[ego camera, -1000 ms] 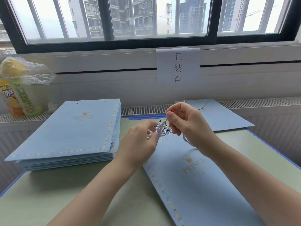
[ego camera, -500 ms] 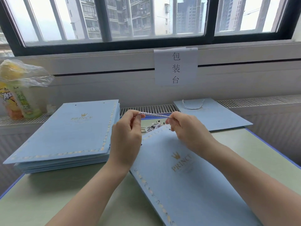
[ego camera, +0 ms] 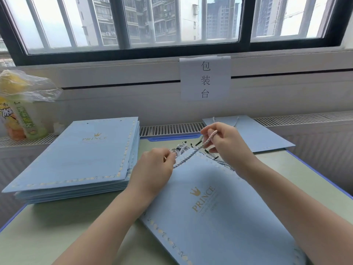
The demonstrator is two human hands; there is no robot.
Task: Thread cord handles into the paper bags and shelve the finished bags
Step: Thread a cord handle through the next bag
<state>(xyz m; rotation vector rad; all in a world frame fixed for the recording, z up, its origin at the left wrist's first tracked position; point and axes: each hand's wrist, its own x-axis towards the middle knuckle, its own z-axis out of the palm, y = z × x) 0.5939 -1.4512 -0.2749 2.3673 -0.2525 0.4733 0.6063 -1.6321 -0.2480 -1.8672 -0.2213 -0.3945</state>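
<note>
A flat blue paper bag (ego camera: 214, 203) lay on the green table (ego camera: 57, 236), its top edge pointing toward 11 o'clock. A twisted cord (ego camera: 191, 154) ran across that top edge. The right hand (ego camera: 227, 144), at 1 o'clock from the bag's crown logo, pinched the cord's upper end between thumb and fingertips, the end raised above the bag. The left hand (ego camera: 154, 169), at about 10 o'clock from the logo, pinched the cord's lower end at the bag's top left corner, fingers curled in. Between the hands, just behind the bag's top edge, lay a loose bundle of cords (ego camera: 183, 149) with black tips (how many, I could not tell). A stack of bags (ego camera: 76, 159) sat at 9 o'clock, well apart from the hands. One bag with a handle (ego camera: 254, 133) lay at 2 o'clock. A paper sign (ego camera: 205, 78) hung at 12 o'clock, and bottles in a plastic wrap (ego camera: 17, 104) stood far at 10 o'clock.
</note>
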